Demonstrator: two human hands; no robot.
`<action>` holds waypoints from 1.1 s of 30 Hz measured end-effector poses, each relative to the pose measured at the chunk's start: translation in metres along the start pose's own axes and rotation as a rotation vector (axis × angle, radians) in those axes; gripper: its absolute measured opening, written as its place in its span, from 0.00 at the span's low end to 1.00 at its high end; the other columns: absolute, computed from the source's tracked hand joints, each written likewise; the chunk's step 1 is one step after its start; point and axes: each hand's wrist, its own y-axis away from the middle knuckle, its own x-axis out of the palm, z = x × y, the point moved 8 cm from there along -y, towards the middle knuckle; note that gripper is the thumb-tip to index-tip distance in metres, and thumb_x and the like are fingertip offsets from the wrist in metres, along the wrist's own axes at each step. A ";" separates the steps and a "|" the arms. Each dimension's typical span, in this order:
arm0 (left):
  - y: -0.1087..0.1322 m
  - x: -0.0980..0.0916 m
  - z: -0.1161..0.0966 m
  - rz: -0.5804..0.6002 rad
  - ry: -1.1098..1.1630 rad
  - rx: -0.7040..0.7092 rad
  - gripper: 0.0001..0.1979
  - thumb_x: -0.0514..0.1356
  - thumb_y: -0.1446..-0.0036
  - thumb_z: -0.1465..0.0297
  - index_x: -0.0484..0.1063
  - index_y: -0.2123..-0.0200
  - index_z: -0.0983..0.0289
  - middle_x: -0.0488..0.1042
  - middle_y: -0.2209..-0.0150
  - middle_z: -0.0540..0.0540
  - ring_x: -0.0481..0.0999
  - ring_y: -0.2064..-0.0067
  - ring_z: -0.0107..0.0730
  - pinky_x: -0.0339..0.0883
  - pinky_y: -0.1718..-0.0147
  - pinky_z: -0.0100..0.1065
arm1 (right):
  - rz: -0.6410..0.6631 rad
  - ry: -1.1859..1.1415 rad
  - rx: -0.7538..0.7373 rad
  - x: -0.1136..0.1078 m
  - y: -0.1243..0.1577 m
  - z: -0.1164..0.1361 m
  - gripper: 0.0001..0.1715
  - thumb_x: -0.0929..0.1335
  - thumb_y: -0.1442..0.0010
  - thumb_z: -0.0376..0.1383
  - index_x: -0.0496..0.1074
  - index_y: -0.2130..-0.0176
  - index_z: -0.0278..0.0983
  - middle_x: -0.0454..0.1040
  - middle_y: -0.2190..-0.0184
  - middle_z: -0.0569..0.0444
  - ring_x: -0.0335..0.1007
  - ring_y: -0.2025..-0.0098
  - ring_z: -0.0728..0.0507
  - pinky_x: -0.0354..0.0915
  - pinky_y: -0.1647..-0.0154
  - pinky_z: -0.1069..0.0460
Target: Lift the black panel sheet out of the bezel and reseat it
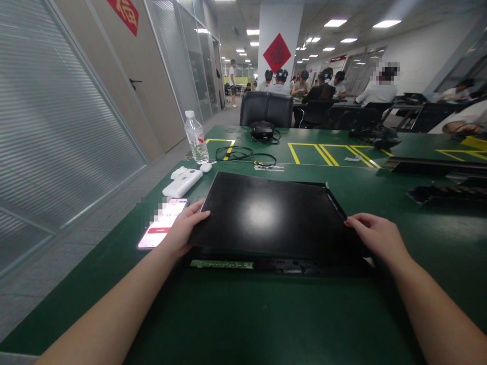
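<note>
A flat, glossy black screen panel [262, 215] lies tilted over a black frame [304, 267], its near edge raised. Along the frame's near side a green circuit board strip [221, 264] shows. My left hand [190, 220] is closed on the panel's left edge, thumb on top and fingers underneath. At the right edge, my right hand [371, 233] pinches with thumb and fingers; whether the frame's rim is also in that pinch I cannot tell. Most of the frame is hidden under the panel.
Left of the panel lie a lit phone [163, 223] and a white device [183, 183], with a water bottle [197, 139] behind. Black cables [243, 154] and a black device [262, 130] sit farther back. Dark parts [449, 192] lie at right. Several people sit beyond the green table [266, 319].
</note>
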 end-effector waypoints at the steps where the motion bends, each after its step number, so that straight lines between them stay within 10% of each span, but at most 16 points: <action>1: -0.001 -0.001 0.001 -0.006 -0.006 0.001 0.29 0.74 0.53 0.71 0.81 0.45 0.65 0.89 0.56 0.59 0.88 0.59 0.47 0.77 0.71 0.32 | -0.008 -0.004 -0.003 0.000 0.000 0.000 0.21 0.67 0.47 0.55 0.82 0.72 0.46 0.81 0.74 0.50 0.75 0.69 0.35 0.63 0.67 0.43; 33: 0.001 0.001 0.003 0.005 0.005 0.012 0.26 0.72 0.49 0.74 0.81 0.45 0.64 0.89 0.57 0.58 0.89 0.60 0.45 0.80 0.67 0.33 | 0.006 -0.012 0.035 0.000 0.001 -0.002 0.22 0.67 0.47 0.55 0.82 0.71 0.44 0.80 0.73 0.49 0.74 0.68 0.37 0.62 0.67 0.44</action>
